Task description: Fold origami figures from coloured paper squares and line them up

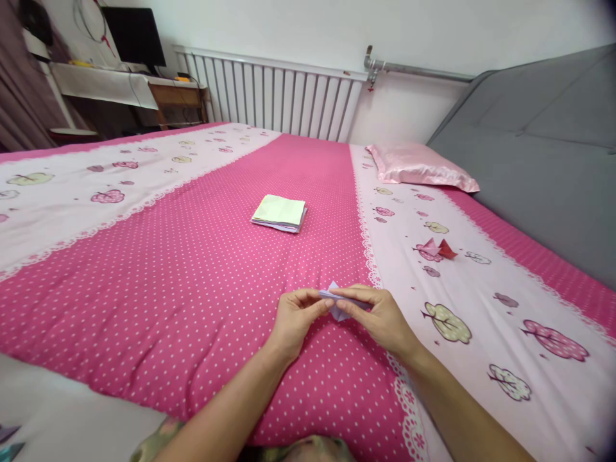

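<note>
Between my two hands is a piece of folded lilac paper (341, 314), held just above the pink dotted bedspread (212, 276). My left hand (297, 317) pinches its left end between thumb and fingers. On the other end, my right hand (380, 314) grips with the thumb in front and the fingers over the top. A pointed flap stands up in the middle and another points down; the fingers hide part of the folds. Farther off lies a stack of square paper (279, 210), pale yellow-green on top. To the right sit a pink and a red folded paper piece (446, 249).
A shiny pink pillow (418, 165) rests by the grey headboard (534, 128). Behind the bed are a white radiator (269, 90) and a desk (176, 96) with a black monitor (135, 37). Partly visible coloured pieces (9, 443) lie at the lower left edge.
</note>
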`<state>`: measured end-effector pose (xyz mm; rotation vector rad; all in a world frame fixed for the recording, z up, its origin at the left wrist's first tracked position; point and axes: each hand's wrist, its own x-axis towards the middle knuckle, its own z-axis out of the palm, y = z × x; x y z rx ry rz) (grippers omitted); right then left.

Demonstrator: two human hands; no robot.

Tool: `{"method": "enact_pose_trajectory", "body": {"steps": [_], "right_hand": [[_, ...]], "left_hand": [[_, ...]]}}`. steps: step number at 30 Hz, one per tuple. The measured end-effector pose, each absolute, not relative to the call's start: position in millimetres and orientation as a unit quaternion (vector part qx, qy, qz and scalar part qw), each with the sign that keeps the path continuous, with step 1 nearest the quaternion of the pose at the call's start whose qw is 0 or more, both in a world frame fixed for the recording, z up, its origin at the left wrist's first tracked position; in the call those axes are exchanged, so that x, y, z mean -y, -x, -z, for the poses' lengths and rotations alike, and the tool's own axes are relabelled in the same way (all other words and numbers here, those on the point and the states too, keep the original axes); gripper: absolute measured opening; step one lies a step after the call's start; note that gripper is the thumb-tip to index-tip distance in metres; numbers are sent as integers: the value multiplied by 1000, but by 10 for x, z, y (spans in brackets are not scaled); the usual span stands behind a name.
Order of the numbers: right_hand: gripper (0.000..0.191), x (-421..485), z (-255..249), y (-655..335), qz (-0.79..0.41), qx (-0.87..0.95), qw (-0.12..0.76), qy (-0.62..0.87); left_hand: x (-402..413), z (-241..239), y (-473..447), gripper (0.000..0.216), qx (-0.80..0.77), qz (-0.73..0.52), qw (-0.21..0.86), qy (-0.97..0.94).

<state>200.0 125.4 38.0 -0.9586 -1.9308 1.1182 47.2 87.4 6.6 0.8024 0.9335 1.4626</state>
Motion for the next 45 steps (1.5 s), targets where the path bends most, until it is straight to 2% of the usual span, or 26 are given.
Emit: {"method": "enact_pose_trajectory", "body": {"steps": [5, 11, 16, 22, 30, 36, 39, 45], "right_hand": [[24, -1260, -349, -1999, -429, 745, 346, 377], [19, -1270, -369, -2013, -412, 755, 340, 380], [16, -1271, -381, -2001, -431, 751, 340, 367], [12, -1246, -397, -1994, -456, 725, 346, 383], [15, -1238, -422, -1999, -454, 730, 332, 387], [16, -1193, -391, -1956, -425, 707, 386, 413], [19, -1189, -326, -1933, -436, 664, 423, 435], [19, -1180, -280, -1905, -495, 611, 451, 422]], "left_hand": [[-870, -74, -494, 11, -418, -629, 567, -329], [-863, -97, -494, 23, -448, -652, 497, -355], [-842, -115, -479, 9, -446, -635, 477, -412], [-824, -148, -480, 12, -418, -650, 519, -365], [-831, -116, -464, 12, -424, -653, 500, -380], [-839, -138, -489, 14, -418, -632, 527, -385], [-846, -140, -510, 23, -412, -593, 556, -412], [-860, -114, -490, 20, -436, -579, 568, -392]]}}
